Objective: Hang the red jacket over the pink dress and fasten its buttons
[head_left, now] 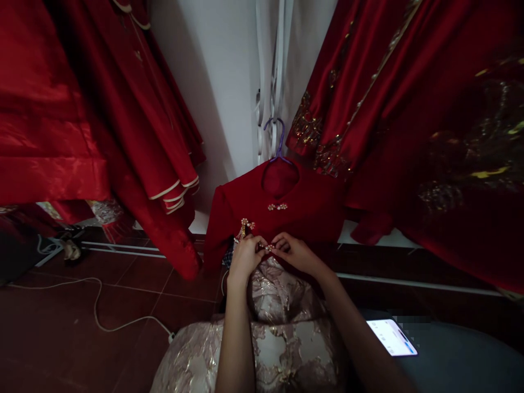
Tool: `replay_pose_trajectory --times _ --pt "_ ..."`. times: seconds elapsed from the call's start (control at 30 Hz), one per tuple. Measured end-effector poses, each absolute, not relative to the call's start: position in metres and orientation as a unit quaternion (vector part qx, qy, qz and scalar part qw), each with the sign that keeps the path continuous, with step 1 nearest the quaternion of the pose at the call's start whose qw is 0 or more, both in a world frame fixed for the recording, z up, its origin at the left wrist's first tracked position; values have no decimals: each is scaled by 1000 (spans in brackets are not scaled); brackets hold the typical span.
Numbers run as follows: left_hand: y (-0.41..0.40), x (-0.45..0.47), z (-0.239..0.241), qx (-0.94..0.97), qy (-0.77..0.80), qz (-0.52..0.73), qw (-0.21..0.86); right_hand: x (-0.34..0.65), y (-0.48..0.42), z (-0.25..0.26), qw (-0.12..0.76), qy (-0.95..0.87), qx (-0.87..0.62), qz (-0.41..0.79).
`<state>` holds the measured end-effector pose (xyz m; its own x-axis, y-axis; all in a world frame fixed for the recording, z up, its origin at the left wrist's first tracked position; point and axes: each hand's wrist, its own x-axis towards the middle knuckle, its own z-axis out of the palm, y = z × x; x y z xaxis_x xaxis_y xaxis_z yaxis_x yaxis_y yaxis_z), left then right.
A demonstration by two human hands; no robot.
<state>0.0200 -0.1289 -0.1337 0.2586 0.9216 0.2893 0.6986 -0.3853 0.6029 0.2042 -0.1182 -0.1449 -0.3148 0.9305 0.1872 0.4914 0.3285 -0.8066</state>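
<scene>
A red long-sleeved top hangs in front of me from a purple hanger. Below its round neck opening sits a beaded frog fastener. Lower on the front, my left hand and my right hand meet at a second beaded fastener. Both pinch it with thumb and fingertips, one from each side; its outer ends are hidden by my fingers. A beaded tassel ornament hangs just above my left hand. Shiny pale pink-gold patterned fabric lies beneath my hands and over my lap.
Red garments with pale trim hang at the left, and gold-embellished red garments at the right. A lit phone lies on a dark grey surface. A white cable runs over the tiled floor.
</scene>
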Motion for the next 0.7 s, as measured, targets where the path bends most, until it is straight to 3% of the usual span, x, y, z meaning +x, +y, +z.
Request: replay_pose_trajectory --times 0.5,0.7 --pt "-124 23 -136 768 498 351 197 207 -112 -151 343 -730 -463 369" --pt "-123 23 -137 747 471 381 274 207 -113 -148 342 -733 -444 385"
